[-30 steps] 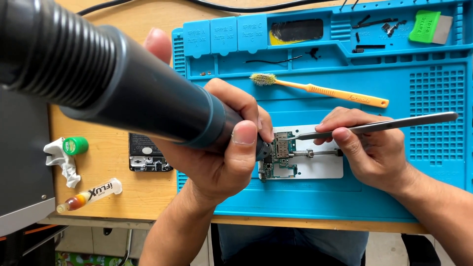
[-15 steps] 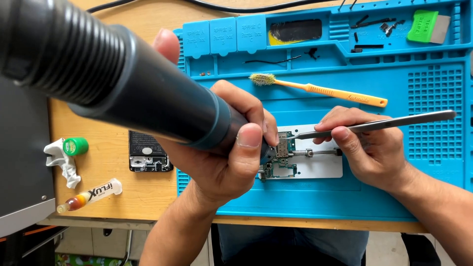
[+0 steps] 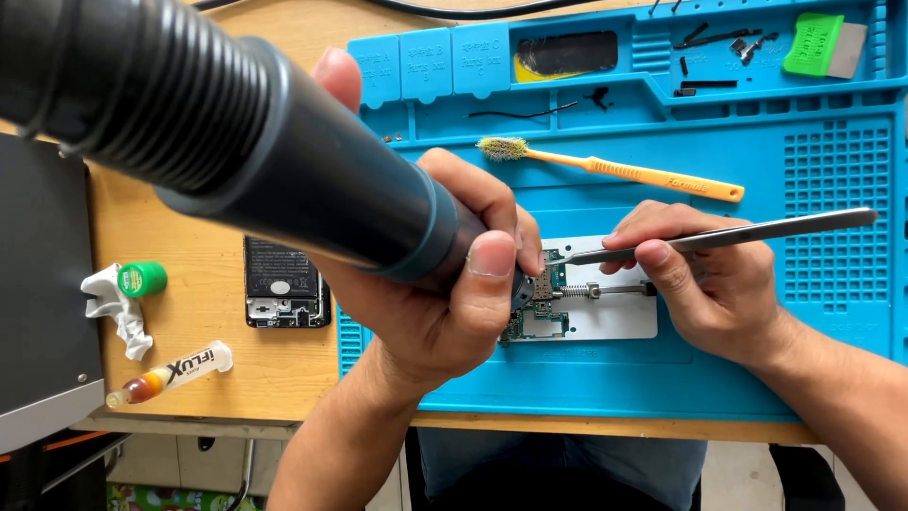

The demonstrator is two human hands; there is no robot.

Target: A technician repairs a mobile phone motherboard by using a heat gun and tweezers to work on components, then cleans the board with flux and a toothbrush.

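My left hand [image 3: 445, 284] grips the thick dark handle of a hot air gun [image 3: 284, 170], whose ribbed hose runs off the top left corner. Its nozzle points down at a small green circuit board [image 3: 537, 317] clamped in a white metal holder [image 3: 615, 317] on the blue work mat [image 3: 757, 350]. My right hand [image 3: 705, 284] holds long metal tweezers [image 3: 728, 235]; their tips reach the top edge of the board, close to the nozzle. The nozzle tip is hidden behind my left fingers.
An orange-handled brush [image 3: 615, 168] lies on the mat above my hands. Small black parts and a green scraper [image 3: 818, 43] sit in the mat's top trays. On the wooden table at left are an opened phone body [image 3: 284, 284], a flux syringe [image 3: 170, 372], a green cap with white tissue [image 3: 128, 293], and a dark box [image 3: 43, 293].
The hot air gun and my left hand have drifted slightly right and up. My right hand and the tweezers have stayed almost still over the board.
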